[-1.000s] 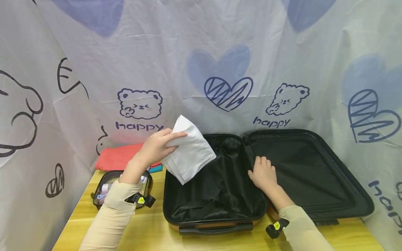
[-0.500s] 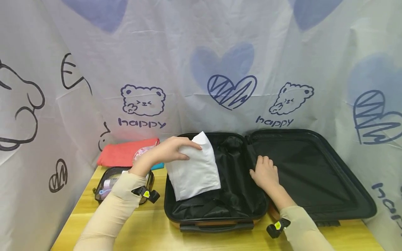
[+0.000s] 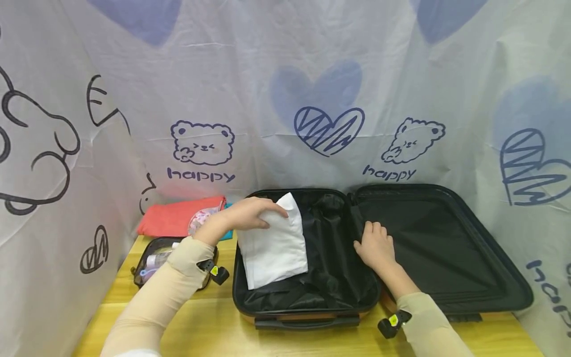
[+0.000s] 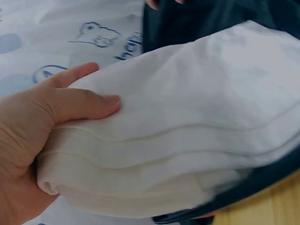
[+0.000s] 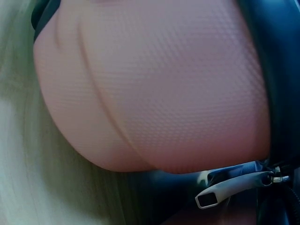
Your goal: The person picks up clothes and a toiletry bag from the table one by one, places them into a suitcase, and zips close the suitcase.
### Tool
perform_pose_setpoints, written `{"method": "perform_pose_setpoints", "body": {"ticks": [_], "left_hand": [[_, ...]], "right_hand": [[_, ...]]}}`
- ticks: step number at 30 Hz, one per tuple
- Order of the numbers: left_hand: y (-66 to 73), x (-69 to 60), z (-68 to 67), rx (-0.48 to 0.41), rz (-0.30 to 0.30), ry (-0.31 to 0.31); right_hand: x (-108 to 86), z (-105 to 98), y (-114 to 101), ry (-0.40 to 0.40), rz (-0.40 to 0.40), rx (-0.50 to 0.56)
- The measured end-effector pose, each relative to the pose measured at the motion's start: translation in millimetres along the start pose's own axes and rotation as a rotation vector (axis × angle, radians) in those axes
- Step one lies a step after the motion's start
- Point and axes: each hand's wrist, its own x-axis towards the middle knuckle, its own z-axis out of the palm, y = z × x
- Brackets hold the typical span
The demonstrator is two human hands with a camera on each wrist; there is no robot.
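A folded white cloth (image 3: 274,253) hangs tilted over the left part of an open suitcase (image 3: 308,313), its lower edge at the black lining. My left hand (image 3: 243,215) holds its upper left corner. In the left wrist view the thumb of the left hand (image 4: 28,131) lies over the layered cloth (image 4: 178,117), with a finger behind it. My right hand (image 3: 375,245) grips the suitcase's inner rim between the two halves; its fingertips are partly hidden. The right wrist view has the suitcase's pinkish ribbed shell (image 5: 164,93) and a zipper pull (image 5: 234,187), but not the hand.
Left of the suitcase, a clear-topped black toiletry pouch (image 3: 151,272) holds small bottles. Behind it lies a folded coral cloth (image 3: 167,220) over something blue. The suitcase lid (image 3: 446,248) lies open on the right. A printed curtain (image 3: 258,89) hangs behind the wooden table (image 3: 214,337).
My left hand has carried the white cloth down and to the right, into the suitcase's left half. The cloth has sunk slightly in the last half second. My right hand stays on the rim.
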Motion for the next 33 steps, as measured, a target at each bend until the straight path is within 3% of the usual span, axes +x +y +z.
{"method": "perform_pose_setpoints", "body": {"ticks": [9,14,28,33], "left_hand": [[-15.6,11.6,30.4,0.332,0.008,0.015],[-25.3,16.8,43.3,0.464,0.03,0.031],[-50.1,22.2,62.2,0.599,0.066,0.154],[-56.8,24.2,71.4,0.62,0.017,0.126]], "right_hand": [[-0.9,2.1,1.2,0.006,0.006,-0.003],[-0.1,2.7,1.1,0.007,0.005,-0.008],[1.3,2.5,2.5,0.016,0.009,-0.004],[1.5,3.2,2.8,0.017,0.01,-0.003]]}}
